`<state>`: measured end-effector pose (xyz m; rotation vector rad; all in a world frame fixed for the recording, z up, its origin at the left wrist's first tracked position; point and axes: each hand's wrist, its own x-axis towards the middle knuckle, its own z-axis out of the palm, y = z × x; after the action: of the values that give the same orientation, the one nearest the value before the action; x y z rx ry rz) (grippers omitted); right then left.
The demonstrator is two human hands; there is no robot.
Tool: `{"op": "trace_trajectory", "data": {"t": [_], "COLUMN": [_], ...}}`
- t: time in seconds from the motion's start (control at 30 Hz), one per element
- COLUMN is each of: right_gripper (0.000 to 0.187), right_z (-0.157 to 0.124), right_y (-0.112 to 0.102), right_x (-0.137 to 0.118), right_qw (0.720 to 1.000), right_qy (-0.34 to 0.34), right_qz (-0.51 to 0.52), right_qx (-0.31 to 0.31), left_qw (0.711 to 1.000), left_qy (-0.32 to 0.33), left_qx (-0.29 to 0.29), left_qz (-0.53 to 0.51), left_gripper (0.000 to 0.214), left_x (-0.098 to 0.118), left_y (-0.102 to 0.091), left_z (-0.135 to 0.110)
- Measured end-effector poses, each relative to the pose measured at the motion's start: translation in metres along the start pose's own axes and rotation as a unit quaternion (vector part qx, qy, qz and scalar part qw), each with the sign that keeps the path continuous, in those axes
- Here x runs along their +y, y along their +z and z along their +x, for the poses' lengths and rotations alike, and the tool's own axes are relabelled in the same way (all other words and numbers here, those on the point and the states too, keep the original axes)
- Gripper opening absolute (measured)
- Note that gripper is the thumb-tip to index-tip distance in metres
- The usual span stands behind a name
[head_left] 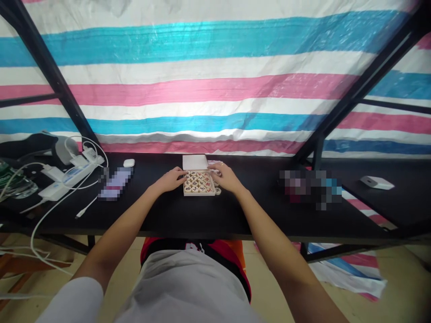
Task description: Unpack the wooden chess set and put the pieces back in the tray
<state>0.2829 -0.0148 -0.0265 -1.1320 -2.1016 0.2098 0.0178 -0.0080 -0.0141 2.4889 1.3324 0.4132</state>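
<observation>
A small shallow box (199,183) filled with several round wooden game pieces sits on the black table (202,215) straight ahead. Its white lid (195,162) lies just behind it. My left hand (171,179) rests against the box's left edge, fingers curled toward it. My right hand (225,176) lies at the box's right side, fingers bent over the far right corner, with a loose piece (217,191) on the table just below it. Whether the right fingers pinch a piece is hidden.
At the left are a white power strip (72,176) with plugs and trailing white cables, a small white case (128,163) and a blurred flat object (115,183). A blurred dark object (310,185) lies right, a white box (376,182) farther right. Black frame posts rise on both sides.
</observation>
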Motion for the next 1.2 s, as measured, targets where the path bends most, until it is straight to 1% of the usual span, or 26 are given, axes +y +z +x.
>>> {"op": "trace_trajectory", "data": {"t": [0.1,0.13,0.2,0.4,0.6,0.77,0.9,1.1,1.2], "right_gripper": [0.026,0.026,0.026,0.016,0.017,0.018,0.029,0.019,0.019], "right_z": [0.001,0.001,0.002,0.001,0.002,0.003,0.002,0.002,0.003], "right_y": [0.008,0.009,0.011,0.011,0.016,0.015,0.016,0.022,0.021], "right_x": [-0.012,-0.013,-0.014,-0.014,-0.015,-0.012,-0.004,0.005,0.001], "right_qw": [0.996,0.994,0.992,0.993,0.994,0.994,0.993,0.994,0.995], "right_qy": [-0.06,-0.067,-0.067,-0.03,-0.004,0.034,0.035,0.001,0.013], "right_qz": [0.0,-0.002,-0.011,-0.034,-0.049,-0.028,-0.034,-0.032,-0.022], "right_qx": [-0.072,-0.09,-0.106,-0.105,-0.095,-0.101,-0.107,-0.1,-0.093], "left_qw": [1.0,1.0,1.0,1.0,1.0,1.0,1.0,1.0,1.0], "left_qy": [0.0,0.001,0.003,0.0,-0.001,0.0,0.001,-0.001,-0.006], "left_qx": [0.006,0.008,0.01,0.007,0.011,0.007,0.008,0.008,0.007], "left_qz": [-0.003,-0.004,-0.005,-0.003,-0.013,-0.01,-0.005,-0.007,-0.008], "left_gripper": [0.047,0.047,0.046,0.047,0.046,0.047,0.048,0.047,0.047], "left_x": [-0.002,-0.003,-0.004,-0.002,-0.001,-0.003,-0.005,-0.003,0.001], "left_y": [0.002,0.002,0.003,0.002,0.002,0.002,0.004,0.003,0.001], "left_z": [0.001,0.001,0.002,0.002,0.001,0.001,0.002,0.002,0.0]}}
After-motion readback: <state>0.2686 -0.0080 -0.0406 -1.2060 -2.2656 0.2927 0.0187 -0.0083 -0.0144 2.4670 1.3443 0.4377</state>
